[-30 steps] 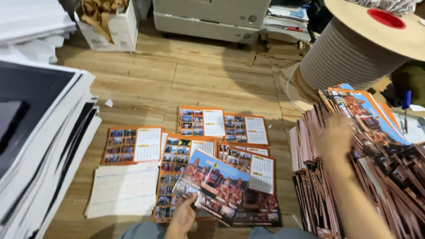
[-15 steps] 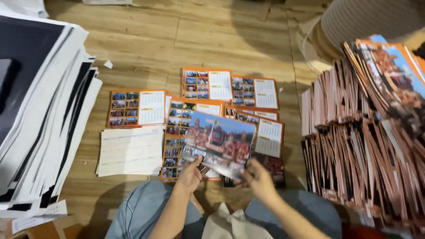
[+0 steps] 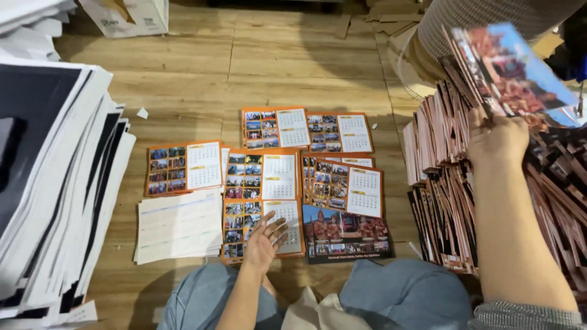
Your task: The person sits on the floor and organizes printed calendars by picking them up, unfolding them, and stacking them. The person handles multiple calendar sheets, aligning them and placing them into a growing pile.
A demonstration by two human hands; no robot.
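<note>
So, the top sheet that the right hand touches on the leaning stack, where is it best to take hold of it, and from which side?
Probably at its free upper edge, coming from above. The picture sheet leans on the tilted stack, its top standing clear of the sheets behind. The right hand already rests at its lower part, so fingers could pinch the raised edge and peel it away. The left hand lies open on a calendar page.

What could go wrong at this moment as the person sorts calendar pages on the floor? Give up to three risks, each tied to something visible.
1. The right hand grips a sheet at the top of the leaning stack of pink-edged sheets; pulling could tip neighbours onto the floor.
2. The left hand rests open on an orange calendar page; the overlapping pages could slide out of order.
3. The tall, uneven pile of white and black sheets beside them might slump over the layout.
</note>
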